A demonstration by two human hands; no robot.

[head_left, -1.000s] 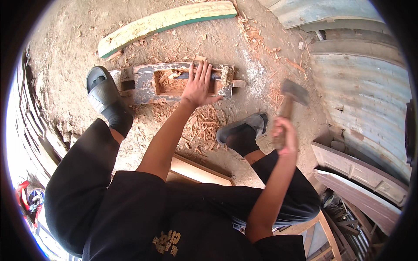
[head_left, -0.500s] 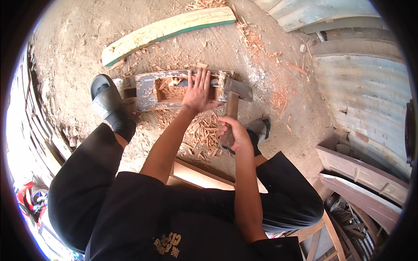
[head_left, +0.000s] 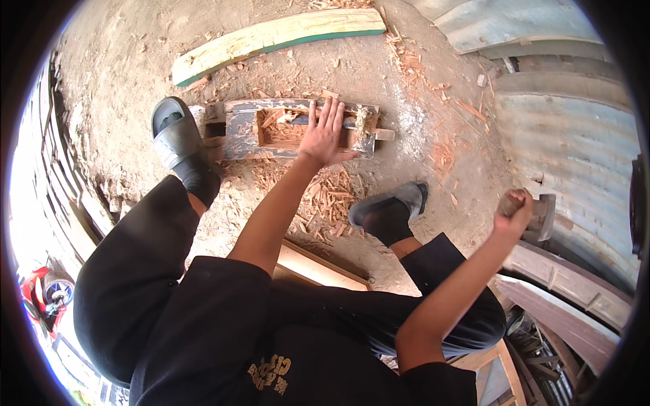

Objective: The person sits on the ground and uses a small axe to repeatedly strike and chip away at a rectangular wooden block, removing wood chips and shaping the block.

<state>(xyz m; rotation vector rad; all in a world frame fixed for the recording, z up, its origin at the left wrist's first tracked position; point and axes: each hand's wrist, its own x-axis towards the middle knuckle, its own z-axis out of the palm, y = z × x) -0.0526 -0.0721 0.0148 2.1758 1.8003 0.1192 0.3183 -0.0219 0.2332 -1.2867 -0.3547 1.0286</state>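
My left hand [head_left: 323,137] lies across a worn wooden block [head_left: 240,143], its fingers stretched out over the far edge. The block has dark flaking paint and a rectangular recess full of splinters. Beneath my fingers runs a dark bar [head_left: 298,120] along the recess; what it is I cannot tell. A pale wooden piece [head_left: 384,134] sticks out of the block's right end. Out to the right, away from the block, my right hand [head_left: 516,215] is closed round the wooden handle of a hammer [head_left: 544,216], whose metal head points toward the corrugated sheets.
A curved board [head_left: 271,42] with a green edge lies beyond the block. Wood chips [head_left: 325,196] cover the ground nearby. My sandalled feet stand left [head_left: 177,139] and right [head_left: 396,206] of the work. Corrugated metal sheets [head_left: 562,142] and stacked boards [head_left: 562,267] line the right side.
My right hand has swung the hammer from the block's right end out to the right. My left hand stays on the block; the whole view has shifted slightly.
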